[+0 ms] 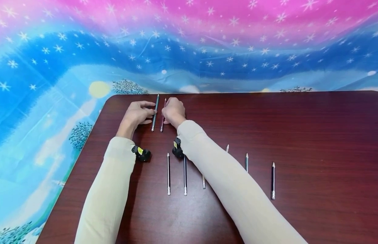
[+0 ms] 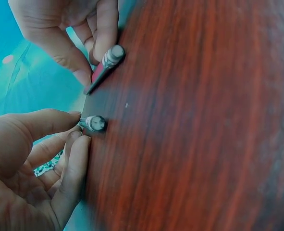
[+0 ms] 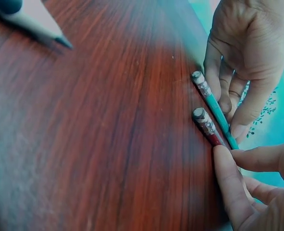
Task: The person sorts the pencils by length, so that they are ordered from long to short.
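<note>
Near the table's far left edge, my left hand point(image 1: 137, 113) pinches a green pencil point(image 1: 155, 113) between thumb and fingers. Just right of it my right hand point(image 1: 174, 110) pinches a dark red pencil point(image 1: 163, 117), thumb and forefinger on its shaft in the right wrist view. Both pencils lie nearly side by side with a narrow gap, tips pointing away and eraser ends toward me. Their silver-banded erasers show close up in the left wrist view, the red one's eraser point(image 2: 114, 55) above the green one's eraser point(image 2: 97, 123).
Closer to me lie a black pencil point(image 1: 168, 174), a dark pencil point(image 1: 185, 176) and several others in a spaced row, including a green pencil point(image 1: 246, 162) and a black pencil point(image 1: 273, 181). My right sleeve point(image 1: 225, 176) partly covers the row. Behind the brown table point(image 1: 298, 128) hangs a printed cloth point(image 1: 189, 44).
</note>
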